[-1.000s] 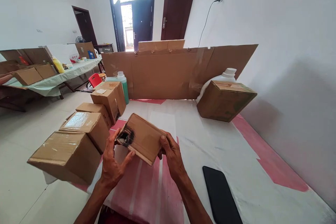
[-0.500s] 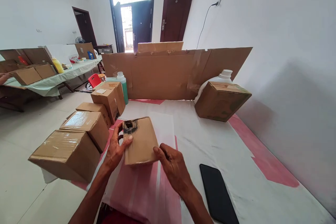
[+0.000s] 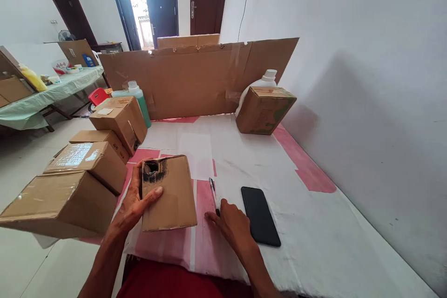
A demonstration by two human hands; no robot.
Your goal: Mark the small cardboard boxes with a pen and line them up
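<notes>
My left hand (image 3: 136, 200) is wrapped round the left side of a small cardboard box (image 3: 171, 195), thumb across the facing side. Near that side's upper left corner is a ragged hole with black scribble around it. To the right of the box, my right hand (image 3: 232, 223) is low over the table, thumb and fingers closed about the dark near end of a pen (image 3: 213, 191). The pen points away from me. Beside the right hand lies a black smartphone (image 3: 260, 214), apart from the box.
Several cardboard boxes (image 3: 87, 200) line the table's left edge, with a bottle of green liquid (image 3: 141, 104) behind. A cardboard panel (image 3: 192, 84) stands across the back. At the back right, a tilted box (image 3: 263, 109) leans by a white jug (image 3: 268, 77). A wall (image 3: 366, 102) borders the right.
My right hand has left the box and moved down beside it to the pen, which now shows. The left hand still holds the box. The view has shifted right and down.
</notes>
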